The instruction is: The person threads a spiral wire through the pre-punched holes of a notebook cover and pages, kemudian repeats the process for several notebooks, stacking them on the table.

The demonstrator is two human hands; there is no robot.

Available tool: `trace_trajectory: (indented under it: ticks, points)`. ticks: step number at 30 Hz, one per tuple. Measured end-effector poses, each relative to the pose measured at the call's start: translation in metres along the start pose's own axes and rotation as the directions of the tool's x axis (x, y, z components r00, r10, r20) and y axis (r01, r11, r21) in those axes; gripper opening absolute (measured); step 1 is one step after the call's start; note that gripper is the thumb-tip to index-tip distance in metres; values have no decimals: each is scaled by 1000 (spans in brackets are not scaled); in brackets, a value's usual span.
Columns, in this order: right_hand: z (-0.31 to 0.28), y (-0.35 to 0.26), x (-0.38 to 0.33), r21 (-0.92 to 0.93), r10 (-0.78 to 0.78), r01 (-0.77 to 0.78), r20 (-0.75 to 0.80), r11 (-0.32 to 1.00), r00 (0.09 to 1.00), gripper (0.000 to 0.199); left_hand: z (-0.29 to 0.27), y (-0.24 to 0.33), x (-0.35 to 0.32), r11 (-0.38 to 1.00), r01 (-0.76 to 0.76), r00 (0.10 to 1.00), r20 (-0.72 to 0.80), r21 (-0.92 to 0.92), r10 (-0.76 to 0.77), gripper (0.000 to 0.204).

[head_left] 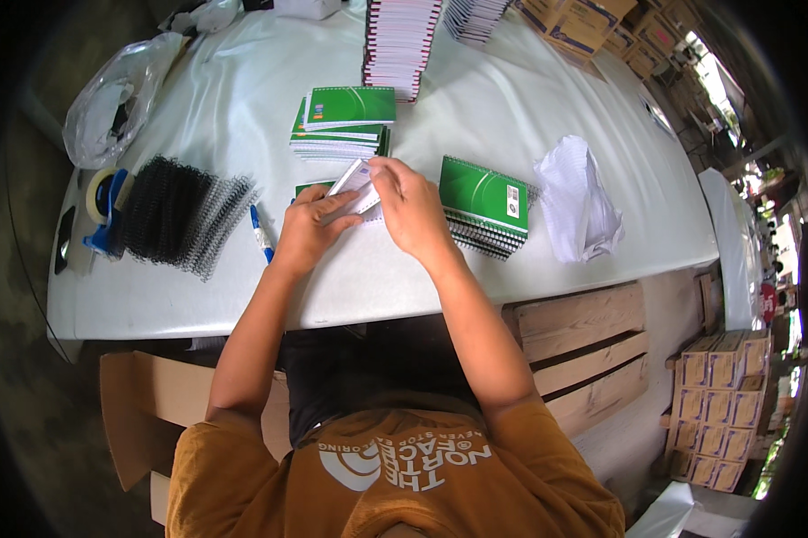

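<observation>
My left hand (305,229) and my right hand (410,208) together hold a small notebook (357,186) with white pages, tilted above the white table (242,296). A green cover edge (310,187) shows beneath it. To the right lies a stack of green spiral notebooks (484,204). Beyond my hands sits another stack of green notebooks (343,121). A pile of black spiral wire bindings (180,215) lies to the left, with a blue pen (261,235) beside it.
A tape dispenser (103,211) and a clear plastic bag (112,99) sit at the far left. Crumpled white plastic (578,202) lies at the right. Tall stacks of unbound pads (399,40) stand at the back. Wooden pallets (583,350) and cardboard boxes (717,408) are at the right.
</observation>
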State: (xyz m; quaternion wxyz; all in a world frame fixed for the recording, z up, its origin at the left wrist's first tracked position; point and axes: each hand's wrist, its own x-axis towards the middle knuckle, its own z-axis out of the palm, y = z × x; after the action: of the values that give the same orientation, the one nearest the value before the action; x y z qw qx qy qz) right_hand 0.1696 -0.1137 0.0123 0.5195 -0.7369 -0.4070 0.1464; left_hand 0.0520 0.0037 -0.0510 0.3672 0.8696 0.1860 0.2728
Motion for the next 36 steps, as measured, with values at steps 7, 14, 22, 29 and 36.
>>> trace_trajectory:
  ticks: [7,14,22,29,36]
  points:
    - [15,37,-66,227,-137,169,-149,959,979,41,-1,1,4,1000,7,1000,26,3,-7,37]
    - [32,36,-79,-99,-266,261,-46,960,963,83,-6,34,6,957,-184,948,-216,223,232,44]
    - [-26,26,-75,460,-286,226,64,859,956,30,-36,62,-38,955,128,983,-94,-268,-158,58]
    - [-18,81,-78,686,-65,9,57,727,996,19,-24,21,-47,982,-78,997,32,172,73,46]
    - [-19,66,-66,546,-142,78,75,834,987,32,-101,-76,-30,545,295,951,-299,784,-85,32]
